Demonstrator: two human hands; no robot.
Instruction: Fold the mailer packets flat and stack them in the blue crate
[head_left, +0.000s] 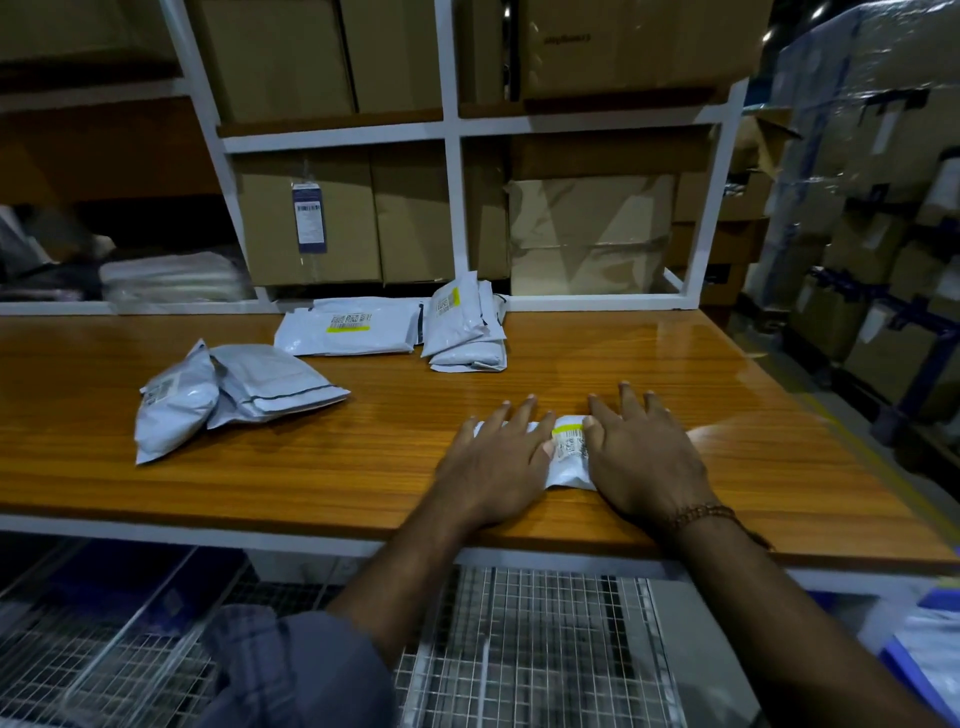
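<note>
A white mailer packet with a yellow-striped label lies near the front edge of the wooden table. My left hand and my right hand both press flat on it, fingers spread, covering most of it. Two puffy packets lie at the left. A flat labelled packet and a small pile of packets rest at the back by the rack. A corner of the blue crate shows at the lower right, below the table, with something white in it.
A white metal rack full of cardboard boxes stands behind the table. Wire mesh baskets sit under the table. Wrapped pallets of boxes fill the right side. Folded clear bags lie on the left shelf.
</note>
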